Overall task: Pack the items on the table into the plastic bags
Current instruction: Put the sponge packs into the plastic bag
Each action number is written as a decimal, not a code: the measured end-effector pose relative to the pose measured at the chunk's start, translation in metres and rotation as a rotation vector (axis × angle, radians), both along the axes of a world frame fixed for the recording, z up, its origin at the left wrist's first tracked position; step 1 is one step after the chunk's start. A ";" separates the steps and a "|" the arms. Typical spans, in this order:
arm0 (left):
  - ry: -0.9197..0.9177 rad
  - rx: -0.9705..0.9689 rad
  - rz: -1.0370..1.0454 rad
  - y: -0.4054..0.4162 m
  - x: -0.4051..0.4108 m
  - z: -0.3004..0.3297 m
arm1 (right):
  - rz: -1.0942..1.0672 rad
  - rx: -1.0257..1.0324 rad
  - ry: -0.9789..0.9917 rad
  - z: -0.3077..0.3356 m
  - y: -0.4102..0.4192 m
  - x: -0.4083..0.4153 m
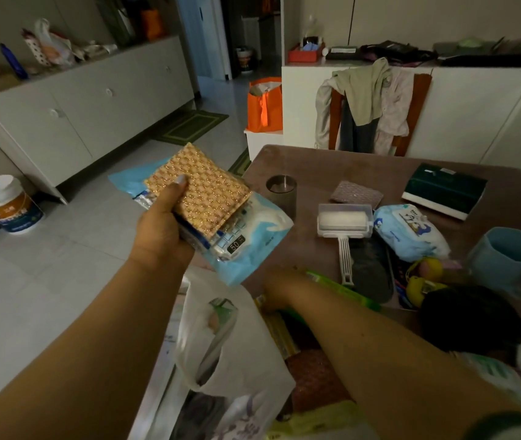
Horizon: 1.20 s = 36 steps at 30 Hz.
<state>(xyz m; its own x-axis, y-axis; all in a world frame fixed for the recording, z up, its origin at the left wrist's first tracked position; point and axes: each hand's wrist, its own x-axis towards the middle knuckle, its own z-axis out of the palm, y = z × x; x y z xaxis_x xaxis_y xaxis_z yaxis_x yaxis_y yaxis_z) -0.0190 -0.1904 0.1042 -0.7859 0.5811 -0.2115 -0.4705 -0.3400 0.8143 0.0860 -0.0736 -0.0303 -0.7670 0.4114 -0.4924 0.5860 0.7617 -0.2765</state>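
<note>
Head view shows your left hand (pixel 160 230) raised over the floor beside the tabletop (pixel 332 166), its grip closed on a stack of two things: a square, gold-and-pink woven scouring pad (pixel 200 188) on top, pinned by your thumb, and under it a glossy light-blue plastic pouch (pixel 252 246) with white print and a "50" label. The pouch sticks out past the pad on both sides and is crinkled at its lower corner.

Your right hand (pixel 276 289) reaches low to the near edge of the tabletop, with fingers curled down at a green package (pixel 344 290); whether its grip is closed on anything you cannot tell, since the fingertips are hidden.

Below the left forearm a thin, translucent white plastic bag (pixel 230 354) hangs open, its handle loop showing.

Out on the brownish tabletop lie a white plastic lint roller (pixel 344 223) with a ribbed handle, a soft pack of wet wipes (pixel 408 233) in pale blue wrap just beside it, a dark smoky glass tumbler (pixel 281 193) standing upright, a second small pinkish textured pad (pixel 356 193), a dark green box (pixel 444 190) and a pale blue plastic cup (pixel 510 262) with a handle at the right edge.
</note>
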 end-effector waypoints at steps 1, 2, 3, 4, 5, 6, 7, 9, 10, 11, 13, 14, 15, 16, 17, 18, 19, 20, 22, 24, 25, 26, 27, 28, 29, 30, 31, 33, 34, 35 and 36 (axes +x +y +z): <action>-0.001 0.000 0.007 -0.003 0.000 0.001 | 0.006 0.019 -0.030 0.001 0.000 0.000; 0.003 0.001 0.016 -0.005 -0.002 0.001 | -0.002 0.033 -0.055 0.002 0.003 0.001; 0.008 0.008 0.027 -0.007 -0.004 0.003 | -0.020 0.022 -0.068 0.004 0.007 0.004; 0.017 0.019 0.036 -0.009 -0.006 0.005 | -0.048 -0.023 -0.054 0.005 0.012 0.007; 0.024 0.038 0.038 -0.011 -0.007 0.007 | -0.094 -0.096 -0.011 0.007 0.017 0.012; 0.031 0.055 0.042 -0.012 -0.009 0.009 | -0.173 -0.182 0.041 0.009 0.019 0.017; 0.037 0.063 0.044 -0.013 -0.010 0.011 | -0.281 -0.284 0.128 0.011 0.022 0.022; 0.050 0.061 0.065 -0.016 -0.012 0.013 | -0.626 -0.467 0.355 0.018 0.035 0.032; 0.055 0.054 0.080 -0.017 -0.013 0.013 | -0.808 -0.533 0.489 0.025 0.044 0.039; 0.055 0.045 0.094 -0.018 -0.013 0.013 | -0.966 -0.582 0.638 0.031 0.055 0.047; 0.039 0.011 0.108 -0.019 -0.010 0.013 | -1.170 -0.640 0.900 0.061 0.074 0.068; 0.025 -0.016 0.108 -0.019 -0.007 0.014 | -1.232 -0.671 1.039 0.085 0.075 0.081; 0.018 -0.050 0.093 -0.016 -0.002 0.015 | -1.247 -0.749 1.174 0.111 0.073 0.092; 0.024 -0.096 0.061 -0.013 0.004 0.016 | -1.203 -0.830 1.288 0.135 0.069 0.102; 0.041 -0.145 0.008 -0.009 0.012 0.018 | -1.117 -0.869 1.358 0.158 0.063 0.110; 0.065 -0.193 -0.066 -0.005 0.023 0.020 | -1.021 -0.871 1.371 0.175 0.055 0.114; 0.085 -0.231 -0.161 -0.002 0.034 0.022 | -0.920 -0.862 1.347 0.189 0.043 0.115; 0.103 -0.257 -0.263 0.001 0.047 0.025 | -0.851 -0.861 1.287 0.196 0.032 0.114; 0.114 -0.276 -0.418 0.005 0.070 0.028 | -0.826 -0.842 1.140 0.198 0.012 0.112; 0.109 -0.248 -0.488 0.006 0.089 0.029 | -0.828 -0.733 1.034 0.188 0.004 0.115; 0.100 -0.218 -0.516 0.005 0.096 0.029 | -0.827 -0.647 1.016 0.180 0.003 0.118; 0.097 -0.195 -0.538 0.004 0.101 0.028 | -0.832 -0.564 1.020 0.173 0.002 0.122; 0.109 -0.191 -0.559 0.003 0.106 0.027 | -0.839 -0.501 1.030 0.167 0.001 0.124; 0.125 -0.201 -0.577 0.002 0.111 0.025 | -0.846 -0.463 1.048 0.161 -0.002 0.126; 0.134 -0.223 -0.579 0.001 0.116 0.022 | -0.847 -0.434 1.066 0.156 -0.005 0.126; 0.139 -0.248 -0.577 -0.001 0.120 0.020 | -0.825 -0.415 1.086 0.153 -0.009 0.126; 0.151 -0.268 -0.568 -0.002 0.123 0.017 | -0.793 -0.401 1.103 0.152 -0.012 0.127; 0.180 -0.287 -0.556 -0.004 0.127 0.015 | -0.763 -0.448 1.107 0.148 -0.009 0.134; 0.185 -0.290 -0.555 -0.006 0.128 0.015 | -0.800 -0.513 1.087 0.144 -0.004 0.141; 0.179 -0.291 -0.548 -0.007 0.129 0.017 | -0.874 -0.640 1.072 0.142 0.002 0.149; 0.168 -0.291 -0.538 -0.009 0.130 0.020 | -0.956 -0.870 1.053 0.138 0.005 0.156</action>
<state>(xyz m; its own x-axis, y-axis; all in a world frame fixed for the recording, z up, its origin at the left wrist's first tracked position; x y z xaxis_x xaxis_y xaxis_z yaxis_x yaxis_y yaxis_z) 0.1108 -0.1998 0.1241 -0.4358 0.8414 -0.3195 -0.3722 0.1547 0.9152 0.2425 -0.0683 0.1072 -0.5399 0.7948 -0.2770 0.0135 -0.3208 -0.9470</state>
